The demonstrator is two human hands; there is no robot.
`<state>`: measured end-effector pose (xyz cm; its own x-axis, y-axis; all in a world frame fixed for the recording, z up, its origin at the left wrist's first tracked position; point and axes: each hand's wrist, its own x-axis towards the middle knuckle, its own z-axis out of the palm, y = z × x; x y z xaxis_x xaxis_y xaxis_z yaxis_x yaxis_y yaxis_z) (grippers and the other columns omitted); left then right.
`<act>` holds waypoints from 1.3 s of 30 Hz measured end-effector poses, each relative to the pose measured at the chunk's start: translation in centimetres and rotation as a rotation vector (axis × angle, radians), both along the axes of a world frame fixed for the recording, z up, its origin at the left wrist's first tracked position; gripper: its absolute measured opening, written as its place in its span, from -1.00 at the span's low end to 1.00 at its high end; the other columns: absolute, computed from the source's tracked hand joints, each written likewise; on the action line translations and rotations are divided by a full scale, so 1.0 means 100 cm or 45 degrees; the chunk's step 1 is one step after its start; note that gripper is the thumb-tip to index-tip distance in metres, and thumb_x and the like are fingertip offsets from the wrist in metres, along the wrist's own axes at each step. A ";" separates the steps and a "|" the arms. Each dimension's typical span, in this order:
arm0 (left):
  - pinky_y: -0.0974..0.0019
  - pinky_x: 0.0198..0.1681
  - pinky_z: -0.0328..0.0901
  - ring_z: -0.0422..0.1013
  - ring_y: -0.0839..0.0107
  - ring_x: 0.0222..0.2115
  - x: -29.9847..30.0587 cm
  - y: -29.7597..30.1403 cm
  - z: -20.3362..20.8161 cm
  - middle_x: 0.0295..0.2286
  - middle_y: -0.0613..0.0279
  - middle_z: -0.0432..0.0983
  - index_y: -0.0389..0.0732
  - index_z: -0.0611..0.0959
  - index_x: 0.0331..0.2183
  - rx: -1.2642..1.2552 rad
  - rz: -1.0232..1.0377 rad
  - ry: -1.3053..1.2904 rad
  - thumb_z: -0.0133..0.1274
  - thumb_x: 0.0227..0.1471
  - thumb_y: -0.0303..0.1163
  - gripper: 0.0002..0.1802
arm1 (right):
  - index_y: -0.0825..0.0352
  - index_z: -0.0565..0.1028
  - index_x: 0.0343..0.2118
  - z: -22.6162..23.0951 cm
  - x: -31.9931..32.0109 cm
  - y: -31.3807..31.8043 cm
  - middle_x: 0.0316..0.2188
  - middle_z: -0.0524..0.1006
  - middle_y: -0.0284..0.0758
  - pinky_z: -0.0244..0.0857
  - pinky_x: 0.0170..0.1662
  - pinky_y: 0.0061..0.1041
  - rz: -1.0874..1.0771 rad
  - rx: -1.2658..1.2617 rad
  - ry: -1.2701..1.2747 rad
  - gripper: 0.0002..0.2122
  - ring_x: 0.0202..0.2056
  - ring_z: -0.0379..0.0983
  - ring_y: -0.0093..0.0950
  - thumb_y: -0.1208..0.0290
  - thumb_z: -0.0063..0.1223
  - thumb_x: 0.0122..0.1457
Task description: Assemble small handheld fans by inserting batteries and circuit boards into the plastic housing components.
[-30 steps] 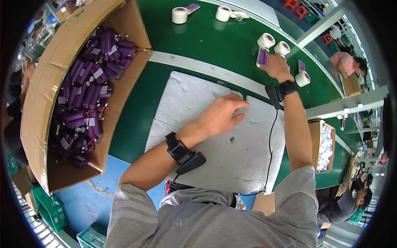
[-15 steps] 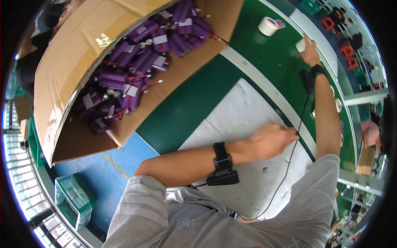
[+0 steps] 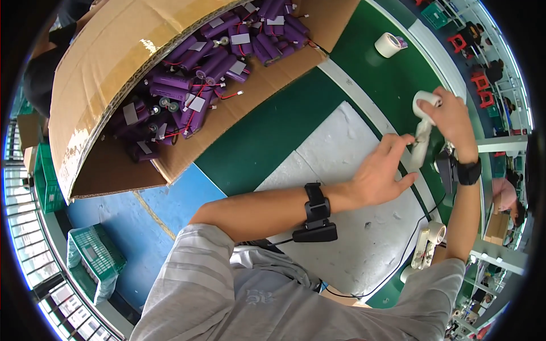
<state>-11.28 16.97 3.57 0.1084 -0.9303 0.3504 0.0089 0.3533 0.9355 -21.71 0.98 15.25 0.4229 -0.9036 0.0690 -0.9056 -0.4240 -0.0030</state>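
Observation:
In my right hand [image 3: 452, 119] is a roll of white tape [image 3: 424, 104], gripped at its side. A loose strip of tape [image 3: 421, 145] hangs down from the roll, crumpled in places. My left hand [image 3: 378, 173] reaches toward that strip with thumb and fingers apart. Its index fingertip is close beside the strip; whether it touches, I cannot tell. Below this hand lies a white foam sheet [image 3: 318, 153] on the green worktop [image 3: 259, 128]. Both wrists wear black straps with small boxes.
A large cardboard box [image 3: 108, 74] at the left holds many purple battery packs [image 3: 216, 65] with red-and-black leads. Another tape roll [image 3: 388, 44] stands at the far right. More rolls [image 3: 436, 232] lie by my right forearm. A thin black cable [image 3: 392, 273] crosses the foam. A green crate [image 3: 99, 253] stands lower left.
My right hand has come nearer with the tape roll, and a strip now hangs from it. My left hand's fingers have spread and risen toward the strip. The view has shifted slightly.

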 end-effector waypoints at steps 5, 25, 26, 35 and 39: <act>0.08 -0.16 0.34 0.44 0.07 -0.31 0.005 0.000 0.002 -0.27 0.05 0.38 -0.22 0.43 -0.14 0.126 -0.147 -0.486 0.23 -0.14 -0.29 -0.49 | 0.45 0.50 -0.35 -0.020 -0.025 0.058 -0.56 0.51 -0.09 0.35 -0.41 -0.36 -0.345 0.572 -0.024 -0.62 -0.55 0.47 -0.18 0.12 0.12 0.06; 0.07 -0.15 0.36 0.45 0.05 -0.21 0.001 -0.006 -0.076 -0.24 0.08 0.55 -0.22 0.61 -0.18 -0.646 -0.512 -0.339 0.17 -0.02 -0.32 -0.67 | 0.39 0.49 -0.15 -0.088 0.248 0.038 -0.31 0.56 0.00 0.41 -0.15 -0.20 0.838 0.232 -0.549 -0.55 -0.23 0.50 -0.07 0.27 0.23 -0.13; 0.07 -0.15 0.36 0.44 0.06 -0.20 0.003 -0.005 -0.075 -0.22 0.09 0.54 -0.21 0.61 -0.17 -0.603 -0.540 -0.273 0.18 -0.02 -0.32 -0.67 | 0.39 0.49 -0.15 -0.091 0.253 0.037 -0.31 0.56 0.00 0.41 -0.15 -0.20 0.829 0.225 -0.553 -0.55 -0.23 0.50 -0.07 0.27 0.23 -0.13; 0.11 -0.20 0.36 0.47 0.12 -0.25 0.004 -0.009 -0.056 -0.26 0.06 0.55 -0.23 0.58 -0.16 -0.926 -0.367 -0.555 0.18 -0.03 -0.38 -0.66 | 0.48 0.53 -0.52 -0.054 0.207 0.064 -0.56 0.55 0.01 0.45 -0.36 -0.26 0.606 0.249 -0.713 -0.77 -0.46 0.53 -0.09 0.39 0.15 -0.21; 0.20 -0.27 0.37 0.50 0.14 -0.31 0.006 -0.002 -0.035 -0.35 0.04 0.56 -0.21 0.56 -0.18 -0.238 -0.663 -0.710 0.11 -0.01 -0.46 -0.73 | 0.51 0.39 -0.17 0.018 0.101 0.105 -0.54 0.57 -0.13 0.46 -0.39 -0.45 0.335 0.874 -1.085 -0.62 -0.47 0.58 -0.47 0.38 0.15 -0.01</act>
<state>-10.72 16.76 0.11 -0.5633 -0.7334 0.3805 -0.2373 0.5847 0.7758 -11.59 11.49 17.05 0.6584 -0.7510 -0.0509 -0.3789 -0.2722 -0.8845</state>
